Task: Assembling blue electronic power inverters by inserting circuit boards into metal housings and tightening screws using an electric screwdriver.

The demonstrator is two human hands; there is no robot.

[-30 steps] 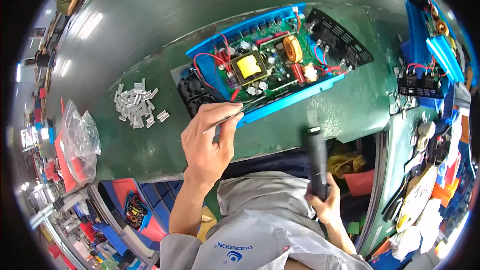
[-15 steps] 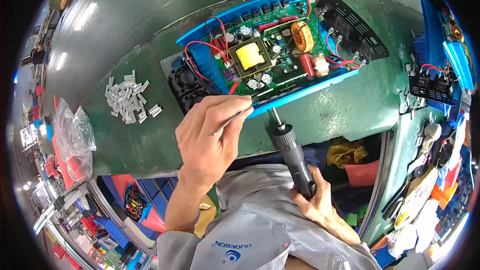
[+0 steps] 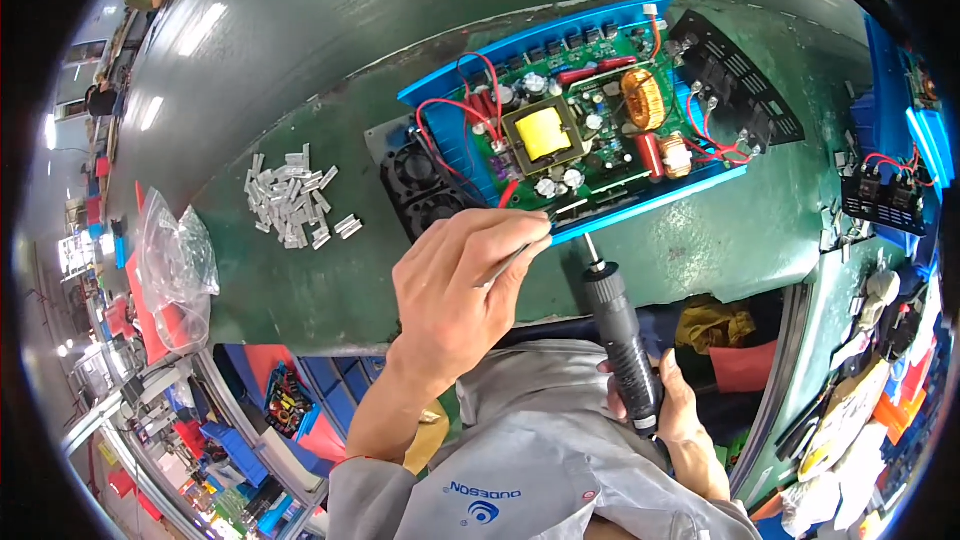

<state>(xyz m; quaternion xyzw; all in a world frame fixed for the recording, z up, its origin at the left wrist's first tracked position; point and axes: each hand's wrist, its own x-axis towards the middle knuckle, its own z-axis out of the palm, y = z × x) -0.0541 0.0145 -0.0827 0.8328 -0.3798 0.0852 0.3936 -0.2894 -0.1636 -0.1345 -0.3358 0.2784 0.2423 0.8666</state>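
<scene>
An open blue metal housing (image 3: pixel 650 190) lies on the green bench with a populated green circuit board (image 3: pixel 610 155) inside it. The board carries a yellow-wrapped transformer (image 3: pixel 543 133) and a copper-wound ring coil (image 3: pixel 643 100). Over the housing's near left edge, my left hand (image 3: pixel 460 285) pinches a thin metal tool (image 3: pixel 507 265), which looks like tweezers; its tip is hidden. My right hand (image 3: pixel 675 410) grips a black electric screwdriver (image 3: pixel 622 330) by its rear end. The bit (image 3: pixel 592 246) points up at the housing's near side wall; I cannot tell if it touches.
A black fan panel (image 3: pixel 415 180) adjoins the housing's left end, and a black slotted end panel (image 3: pixel 740 80) its right. Left of them lie a pile of small silvery metal pieces (image 3: pixel 290 198) and a clear plastic bag (image 3: pixel 175 260). Another blue housing (image 3: pixel 930 145) stands far right.
The whole view has shifted, so the bench appears farther right and lower. My right thumb has lifted off the screwdriver's side. My left hand keeps its place at the housing edge.
</scene>
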